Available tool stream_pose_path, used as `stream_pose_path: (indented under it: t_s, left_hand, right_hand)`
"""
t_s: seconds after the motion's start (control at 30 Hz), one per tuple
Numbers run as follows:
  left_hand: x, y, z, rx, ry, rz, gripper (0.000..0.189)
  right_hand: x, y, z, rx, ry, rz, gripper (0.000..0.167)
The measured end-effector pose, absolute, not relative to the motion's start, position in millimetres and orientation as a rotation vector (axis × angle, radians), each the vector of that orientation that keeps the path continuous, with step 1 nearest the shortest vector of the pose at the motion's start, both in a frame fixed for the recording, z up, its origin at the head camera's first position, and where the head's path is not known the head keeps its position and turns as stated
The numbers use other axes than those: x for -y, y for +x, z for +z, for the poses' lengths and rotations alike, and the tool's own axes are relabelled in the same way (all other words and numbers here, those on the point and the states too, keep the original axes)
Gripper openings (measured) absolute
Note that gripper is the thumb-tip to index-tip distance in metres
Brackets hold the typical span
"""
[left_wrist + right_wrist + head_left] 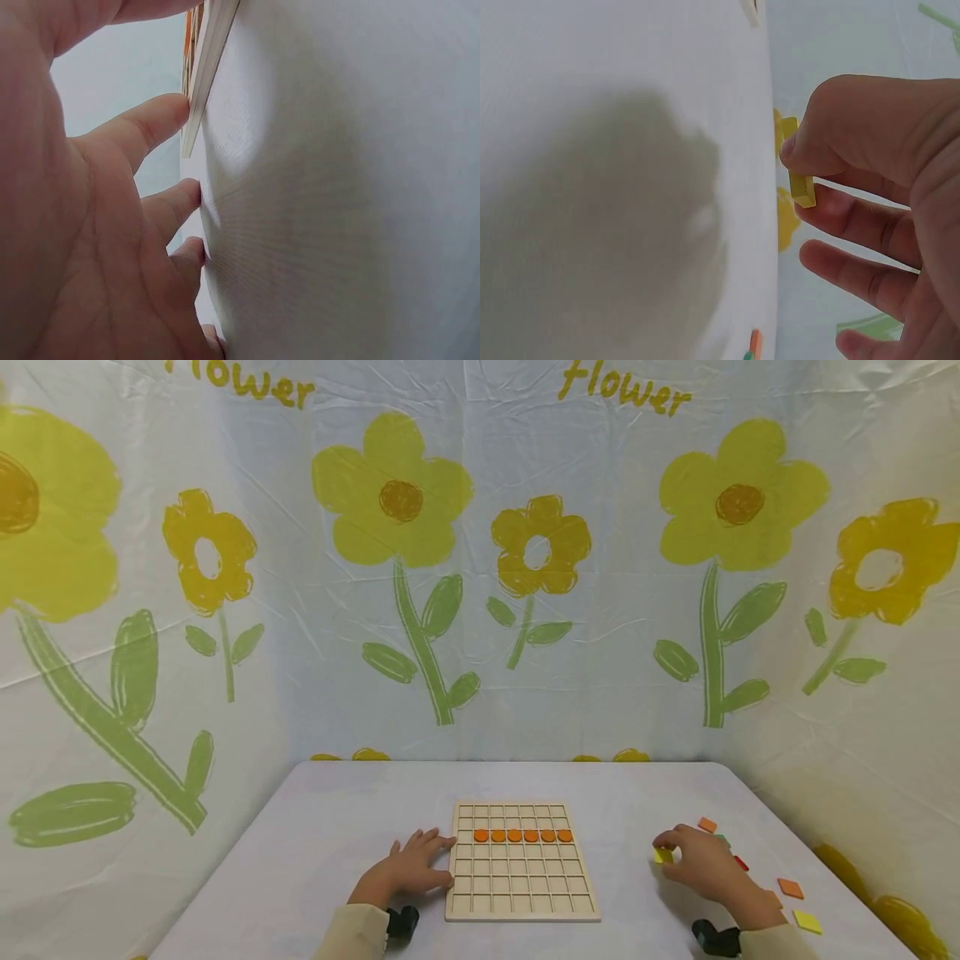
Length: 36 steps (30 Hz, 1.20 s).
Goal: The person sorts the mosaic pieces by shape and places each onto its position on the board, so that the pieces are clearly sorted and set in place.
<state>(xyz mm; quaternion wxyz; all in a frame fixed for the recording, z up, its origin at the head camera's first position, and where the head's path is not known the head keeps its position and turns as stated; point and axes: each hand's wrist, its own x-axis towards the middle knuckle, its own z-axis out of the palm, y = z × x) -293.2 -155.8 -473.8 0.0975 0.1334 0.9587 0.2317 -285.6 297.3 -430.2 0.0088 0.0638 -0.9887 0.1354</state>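
Observation:
A wooden grid board [517,885] lies on the table, with a row of several orange round pieces [514,836] across its upper part. My left hand [412,862] rests at the board's left edge, thumb and a finger touching it, the other fingers spread. In the left wrist view the fingertips [176,112] meet the board's side [206,75]. To the right of the board, my right hand [703,862] pinches a yellow square tile [663,856] between thumb and fingers. The right wrist view shows this yellow tile [802,187] held above the table, the remaining fingers apart from it.
Around and beyond the right hand lie loose tiles: an orange one [707,824], a green one [722,841], a red one [741,862], another orange one [791,888] and a yellow one [807,921]. A flower-printed cloth [600,685] surrounds the white table [360,802].

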Motion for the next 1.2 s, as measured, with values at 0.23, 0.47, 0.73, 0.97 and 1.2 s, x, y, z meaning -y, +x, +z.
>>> stream_pose_path:
  t_s: [0.23,0.47,0.73,0.97,1.2]
  left_hand:
    - [156,-294,-475,-2.838,0.393,0.683,0.067]
    - [156,-294,-474,-2.840,0.378,0.674,0.067]
    - [155,-294,-473,-2.840,0.367,0.670,0.066]
    - [154,-293,-471,-2.828,0.362,0.682,0.067]
    - [154,-292,-470,-2.814,0.345,0.691,0.067]
  right_hand:
    - [-282,-290,-433,3.078,0.168,0.537,0.027]
    - [-268,-297,-439,3.075,0.133,0.589,0.028]
    - [-254,-301,-440,3.066,0.157,0.631,0.028]
    - [-241,-305,-442,3.045,0.203,0.675,0.028]
    - [-229,-306,-441,3.017,0.266,0.736,0.029]
